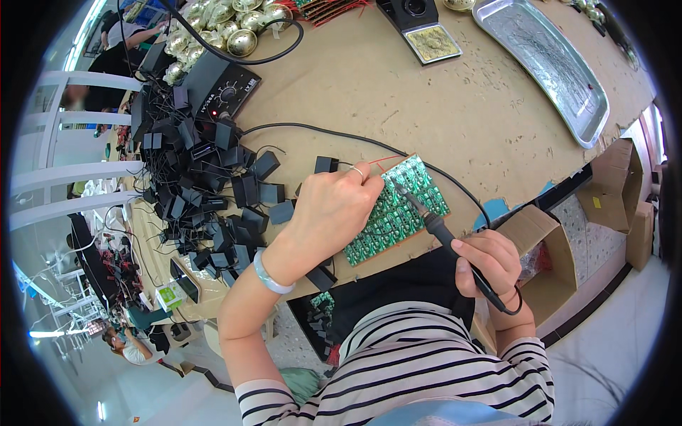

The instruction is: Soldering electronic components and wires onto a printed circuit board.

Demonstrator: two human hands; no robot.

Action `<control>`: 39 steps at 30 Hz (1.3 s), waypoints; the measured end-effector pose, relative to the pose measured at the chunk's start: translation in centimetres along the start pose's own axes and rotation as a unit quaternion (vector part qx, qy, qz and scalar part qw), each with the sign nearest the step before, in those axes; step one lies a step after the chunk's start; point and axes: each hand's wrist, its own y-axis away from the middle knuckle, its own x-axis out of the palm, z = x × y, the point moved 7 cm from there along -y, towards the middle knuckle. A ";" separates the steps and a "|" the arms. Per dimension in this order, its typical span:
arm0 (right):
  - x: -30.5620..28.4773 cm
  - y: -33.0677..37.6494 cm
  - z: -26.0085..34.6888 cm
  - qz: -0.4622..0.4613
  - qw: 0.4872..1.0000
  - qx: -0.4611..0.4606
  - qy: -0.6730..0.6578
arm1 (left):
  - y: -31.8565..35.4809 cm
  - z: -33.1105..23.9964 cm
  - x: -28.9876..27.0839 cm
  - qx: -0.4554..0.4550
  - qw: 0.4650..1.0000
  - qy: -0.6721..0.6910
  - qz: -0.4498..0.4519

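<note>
While the right hand (pixel 490 263), right of centre in the lower half of the frame, is closed round the iron (pixel 442 231), the left hand (pixel 334 202) lies at the left edge of the board (pixel 406 213); its fingers are curled near a thin red wire (pixel 384 159), though I cannot tell whether they pinch anything. The board — green, patterned with rows of pads — sits tilted just right of the frame's centre, on the table (pixel 369 85); the iron's tip points at its upper part, touching or just above, too fine to tell. Black boxes (pixel 213 177) lie heaped at left of centre; above them, in the upper left, stands the station (pixel 226 89), its red light lit — gold balls (pixel 227 28) pile beyond; a metal tray (pixel 550 71) fills the upper right.
</note>
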 end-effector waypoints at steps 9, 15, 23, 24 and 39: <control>-2.1 0.5 0.1 -0.040 0.999 0.014 -0.001 | -0.3 0.0 0.0 -0.005 1.000 -0.007 0.004; -2.5 0.7 0.1 -0.049 0.999 0.011 0.005 | -0.6 0.1 -0.6 0.001 1.000 -0.018 -0.005; -2.9 1.3 0.7 -0.073 0.997 -0.002 0.006 | 0.3 -0.9 -0.5 0.009 0.999 -0.041 0.001; -2.9 1.4 0.9 -0.077 0.997 -0.002 0.004 | 0.6 -1.2 -0.5 0.010 0.999 -0.048 -0.005; -2.9 0.9 1.1 -0.067 0.998 0.001 -0.001 | 5.5 -3.2 -1.9 0.057 0.995 0.057 -0.065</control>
